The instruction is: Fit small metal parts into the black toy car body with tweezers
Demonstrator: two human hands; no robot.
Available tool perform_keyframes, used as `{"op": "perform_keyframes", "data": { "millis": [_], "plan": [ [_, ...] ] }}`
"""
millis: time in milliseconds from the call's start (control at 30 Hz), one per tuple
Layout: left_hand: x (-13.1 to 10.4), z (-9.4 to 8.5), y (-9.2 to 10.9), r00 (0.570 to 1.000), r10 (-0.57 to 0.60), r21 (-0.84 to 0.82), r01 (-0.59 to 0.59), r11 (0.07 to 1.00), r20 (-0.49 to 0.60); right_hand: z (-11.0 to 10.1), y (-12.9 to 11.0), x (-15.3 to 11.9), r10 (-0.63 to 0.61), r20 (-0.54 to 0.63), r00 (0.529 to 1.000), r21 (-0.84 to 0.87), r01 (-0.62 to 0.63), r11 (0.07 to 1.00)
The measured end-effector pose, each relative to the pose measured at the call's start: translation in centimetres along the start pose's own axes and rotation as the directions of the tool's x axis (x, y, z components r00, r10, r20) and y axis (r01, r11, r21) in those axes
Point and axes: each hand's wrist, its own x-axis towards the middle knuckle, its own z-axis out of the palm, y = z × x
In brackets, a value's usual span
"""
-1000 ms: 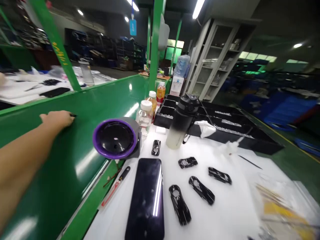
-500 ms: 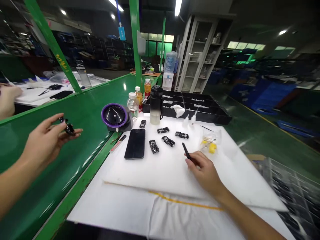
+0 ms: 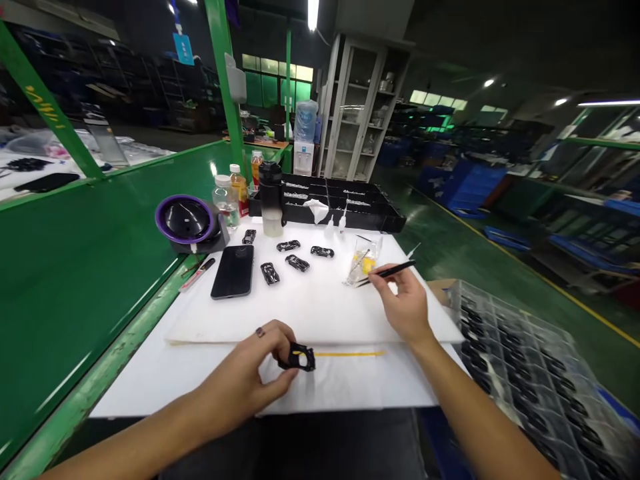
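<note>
My left hand, with a ring on one finger, is closed on a small black toy car part that has a round hole in it, above the front edge of the white table. In my right hand is a pair of black tweezers, pinched near the middle. Their tips point left, beside a clear plastic bag and some yellow pieces; whether they touch anything I cannot tell. Several glossy black toy cars lie on the white foam sheet further left.
A phone, a utility knife and a purple-rimmed fan are on the left. Bottles and a black divided tray stand at the back. Clear compartment trays of black parts sit at the lower right.
The view has turned right. My left hand has come from over the green partition to the table front with the car part. My right hand has brought the tweezers to the yellow pieces.
</note>
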Motion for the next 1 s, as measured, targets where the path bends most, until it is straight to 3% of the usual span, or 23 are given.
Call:
{"op": "perform_keyframes", "data": {
  "millis": [133, 233, 467, 700, 1000],
  "plan": [
    [1.9, 2.3, -0.9, 0.983, 0.145, 0.034, -0.149, 0.988, 0.11, -0.1, 0.7, -2.0, 0.138, 0.232, 0.963, -0.118, -0.113, 0.987],
    [2.2, 3.5, -2.0, 0.956, 0.247, 0.099, -0.265, 0.959, 0.159, 0.1, 0.7, -2.0, 0.221, 0.3, 0.928, -0.18, -0.172, 0.969],
    [1.8, 3.9, -2.6, 0.928, 0.32, 0.183, -0.354, 0.917, 0.189, 1.3, 1.6, 0.4, 0.339, 0.215, 0.916, -0.192, -0.301, 0.934],
    [2.1, 3.5, -2.3, 0.932, 0.309, 0.207, -0.346, 0.915, 0.191, 2.2, 3.3, -0.1, 0.403, 0.101, 0.91, -0.142, -0.388, 0.911],
    [1.6, 2.2, -2.6, 0.981, 0.19, 0.046, -0.192, 0.98, 0.04, 2.0, 3.2, 0.0, 0.417, 0.091, 0.904, -0.176, -0.397, 0.901]
  ]
}}
